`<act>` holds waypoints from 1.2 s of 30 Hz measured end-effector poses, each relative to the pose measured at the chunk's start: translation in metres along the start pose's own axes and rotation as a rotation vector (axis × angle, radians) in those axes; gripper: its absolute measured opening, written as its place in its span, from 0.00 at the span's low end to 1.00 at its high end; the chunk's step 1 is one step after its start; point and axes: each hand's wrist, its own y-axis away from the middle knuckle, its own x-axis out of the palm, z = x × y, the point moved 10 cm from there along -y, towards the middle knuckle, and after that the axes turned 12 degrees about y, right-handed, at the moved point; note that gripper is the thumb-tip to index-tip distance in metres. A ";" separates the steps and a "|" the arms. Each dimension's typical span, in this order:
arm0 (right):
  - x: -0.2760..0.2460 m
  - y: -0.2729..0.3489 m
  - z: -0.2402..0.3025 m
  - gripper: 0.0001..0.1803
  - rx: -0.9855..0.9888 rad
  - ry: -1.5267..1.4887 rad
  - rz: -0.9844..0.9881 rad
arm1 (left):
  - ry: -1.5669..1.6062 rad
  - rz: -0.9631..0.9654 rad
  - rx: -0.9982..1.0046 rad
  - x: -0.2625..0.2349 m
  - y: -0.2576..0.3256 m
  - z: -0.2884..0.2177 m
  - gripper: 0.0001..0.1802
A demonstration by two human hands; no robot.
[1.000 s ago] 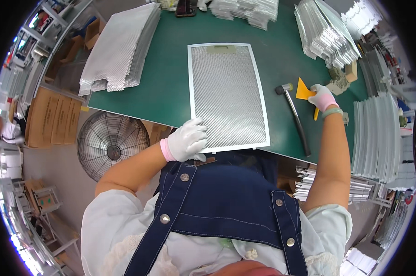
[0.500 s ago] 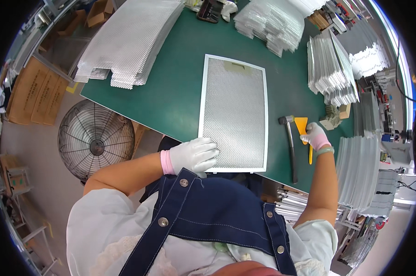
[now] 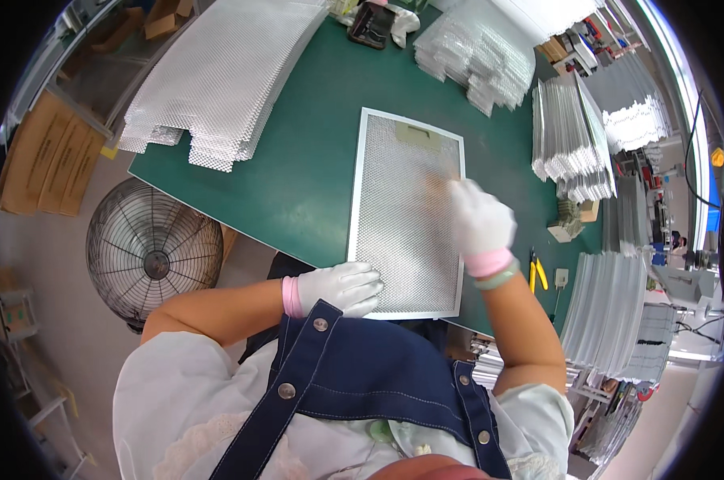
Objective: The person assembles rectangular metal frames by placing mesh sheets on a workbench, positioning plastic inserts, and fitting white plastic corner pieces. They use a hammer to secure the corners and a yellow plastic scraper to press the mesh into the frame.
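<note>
A mesh filter panel [image 3: 410,232] in a white metal frame lies on the green table [image 3: 298,184], with a beige tab at its far end. Flat on its near left corner rests my gloved left hand [image 3: 342,290], fingers stretched out and holding nothing. My gloved right hand [image 3: 482,216] is closed above the panel's right edge. From it an orange smear reaches over the mesh: the orange scraper [image 3: 438,186], blurred by motion. Yellow-handled pliers [image 3: 536,272] lie right of my forearm. The hammer is out of sight.
Stacked mesh sheets [image 3: 218,80] cover the table's far left, more silvery mesh pieces [image 3: 478,56] the back. Upright bundled sheets [image 3: 570,136] and pale frames [image 3: 606,304] stand at the right. A black floor fan [image 3: 156,262] is left of the table. A small pale tool [image 3: 560,280] lies beside the pliers.
My right hand has moved left from the tools to above the panel's right edge, taking the orange scraper with it. My left hand stays on the panel's near left corner.
</note>
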 end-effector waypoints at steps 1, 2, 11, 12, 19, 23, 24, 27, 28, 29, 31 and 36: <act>0.008 -0.004 0.023 0.18 -0.079 -0.055 0.017 | -0.003 -0.012 -0.004 0.002 0.002 0.001 0.10; 0.007 -0.008 0.040 0.23 -0.145 -0.147 -0.091 | 0.002 -0.003 -0.001 0.002 0.002 0.001 0.10; 0.070 -0.021 0.056 0.23 0.082 -0.112 0.024 | 0.004 -0.009 0.028 0.008 0.007 0.002 0.06; 0.077 -0.026 0.056 0.24 0.101 -0.148 0.098 | 0.040 0.004 0.012 0.011 0.009 0.005 0.06; 0.083 -0.036 0.055 0.25 0.080 -0.166 0.223 | 0.068 0.004 -0.027 0.008 0.004 0.009 0.09; 0.064 -0.027 0.073 0.27 0.019 -0.237 0.005 | -0.023 0.002 0.046 0.016 0.010 0.004 0.08; 0.054 -0.030 0.082 0.26 -0.002 -0.242 -0.050 | 0.000 -0.028 0.008 0.016 0.012 0.007 0.08; 0.053 -0.062 0.084 0.26 0.051 -0.089 -0.006 | 0.041 -0.109 -0.083 0.011 0.014 0.014 0.09; 0.063 -0.069 0.084 0.25 0.050 -0.084 0.058 | 0.023 -0.075 -0.045 0.013 0.014 0.010 0.09; 0.072 -0.075 0.085 0.24 0.050 -0.078 0.122 | 0.005 -0.042 -0.007 0.014 0.014 0.008 0.09; 0.089 -0.090 0.083 0.22 0.044 -0.079 0.254 | 0.012 -0.015 0.009 0.017 0.014 0.009 0.09; 0.108 -0.117 0.090 0.18 0.138 0.009 0.422 | -0.015 -0.002 0.041 0.013 0.008 0.007 0.08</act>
